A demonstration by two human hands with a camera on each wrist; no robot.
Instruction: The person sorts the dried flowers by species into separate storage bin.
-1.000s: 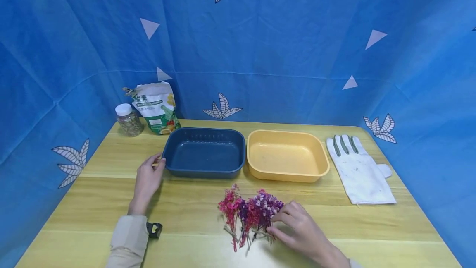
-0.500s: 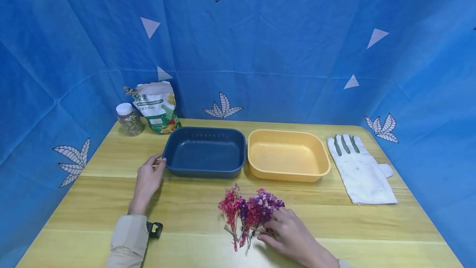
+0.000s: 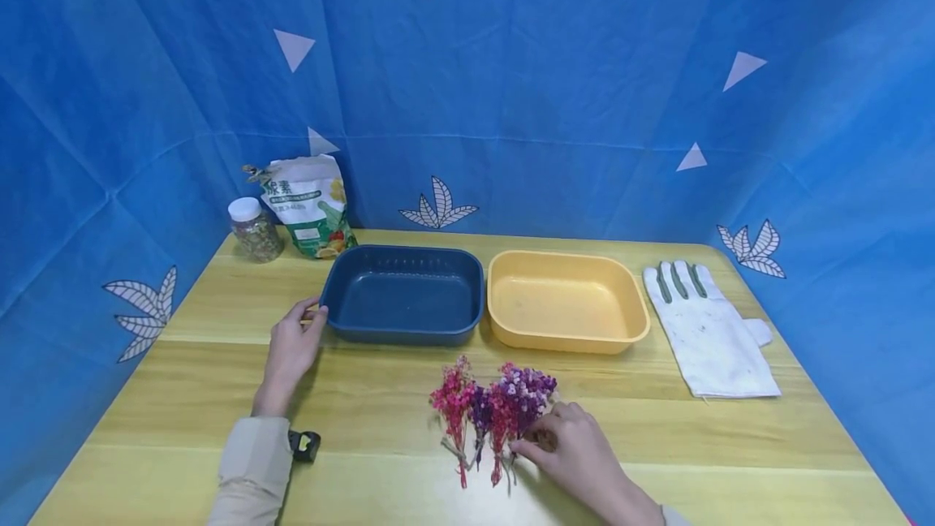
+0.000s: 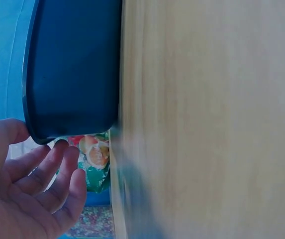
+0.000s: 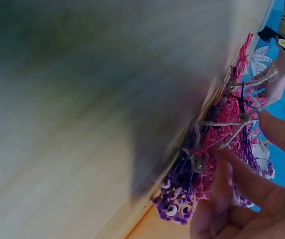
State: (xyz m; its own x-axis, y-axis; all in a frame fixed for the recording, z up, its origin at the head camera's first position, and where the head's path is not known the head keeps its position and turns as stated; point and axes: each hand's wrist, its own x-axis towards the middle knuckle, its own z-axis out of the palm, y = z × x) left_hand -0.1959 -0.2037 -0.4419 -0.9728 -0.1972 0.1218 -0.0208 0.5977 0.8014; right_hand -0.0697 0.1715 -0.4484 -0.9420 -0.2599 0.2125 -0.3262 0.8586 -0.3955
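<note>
My left hand (image 3: 292,351) pinches the left rim of a dark blue plastic basin (image 3: 405,338), thumb and forefinger at its corner in the left wrist view. On the table lie small bunches of dried flowers, tied with twine: a pink one (image 3: 454,396), a dark purple one (image 3: 480,412), a pink-red one (image 3: 501,420) and a purple-and-white one (image 3: 527,392). My right hand (image 3: 580,453) has its thumb and forefinger around the stems of the purple-and-white bunch. In the right wrist view the bunches overlap, so the exact grip is partly hidden.
A yellow basin (image 3: 570,343) stands right of the blue one. Farther right lies a white glove (image 3: 719,347) with green-striped fingers. At the back left are a printed bag (image 3: 310,209) and a white-lidded jar (image 3: 256,234). A blue curtain (image 3: 584,104) encloses the table.
My right hand has shifted slightly left, onto the stems of the purple-and-white bunch. The bunches on the right have moved a little and stand slightly apart. My left hand stays at the basin.
</note>
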